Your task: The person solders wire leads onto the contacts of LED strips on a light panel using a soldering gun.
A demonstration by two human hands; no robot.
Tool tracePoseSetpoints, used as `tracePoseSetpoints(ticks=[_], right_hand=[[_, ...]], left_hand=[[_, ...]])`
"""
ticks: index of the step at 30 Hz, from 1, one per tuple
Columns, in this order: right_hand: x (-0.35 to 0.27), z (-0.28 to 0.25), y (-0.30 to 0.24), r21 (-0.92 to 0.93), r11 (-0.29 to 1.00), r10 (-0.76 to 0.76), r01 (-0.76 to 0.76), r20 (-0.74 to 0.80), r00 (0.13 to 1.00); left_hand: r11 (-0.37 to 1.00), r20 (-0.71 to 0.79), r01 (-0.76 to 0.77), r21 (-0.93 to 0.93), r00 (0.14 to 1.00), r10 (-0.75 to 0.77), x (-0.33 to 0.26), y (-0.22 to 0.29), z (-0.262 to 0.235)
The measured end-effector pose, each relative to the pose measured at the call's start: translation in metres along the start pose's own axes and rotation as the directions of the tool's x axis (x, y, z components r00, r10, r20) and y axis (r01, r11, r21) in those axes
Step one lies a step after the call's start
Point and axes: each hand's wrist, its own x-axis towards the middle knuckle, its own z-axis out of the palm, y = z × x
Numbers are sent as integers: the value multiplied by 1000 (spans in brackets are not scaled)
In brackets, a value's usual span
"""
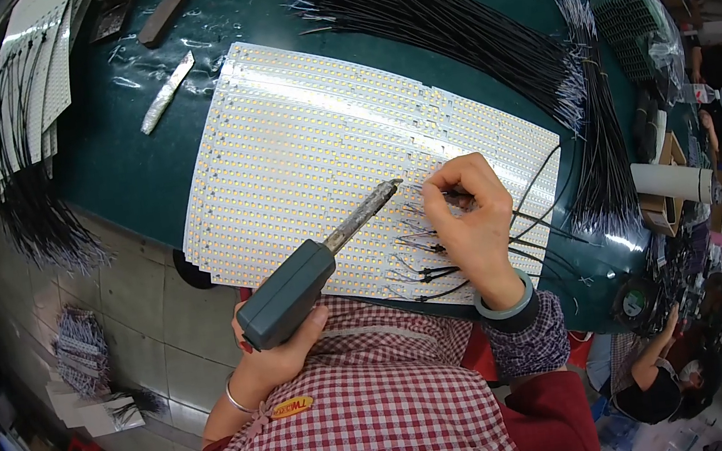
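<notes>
White LED panels (pixel 276 145): lying stacked, slightly fanned, at the counter's near edge; showing rows of tiny yellowish dots.
Counter (pixel 113 168): leaving bare green room at left; bearing black wire bundles (pixel 453 28) beyond.
Left hand (pixel 282 355): gripping grey soldering iron (pixel 288 296) over panels.
Right hand (pixel 474 209): pinching fingers together, seemingly on black leads (pixel 439 273), partly hidden.

The soldering tool's housing (pixel 289 294) is matt plastic, its barrel (pixel 362 216) rough metal, the panels (pixel 278 163) glossy.
</notes>
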Motion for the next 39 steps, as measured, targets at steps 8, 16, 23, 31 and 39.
tracePoseSetpoints(ticks=[8,16,23,31,39], right_hand=[[-1,1,6,-8,1000,-9,9,27,1000],[-1,5,8,-119,987,-101,110,82,992],[-1,5,8,-139,982,-116,126,82,990],[-1,5,8,-152,978,-128,140,81,988],[-1,5,8,-155,977,-133,144,78,988]], left_hand=[[998,-28,41,-44,999,-43,-2,0,0],[999,14,-23,30,1000,23,1,-3,0],[1000,43,28,-9,999,-28,3,-2,4],[999,78,52,1,996,-52,0,-4,2],[963,-45,213,-165,974,-223,-11,2,0]])
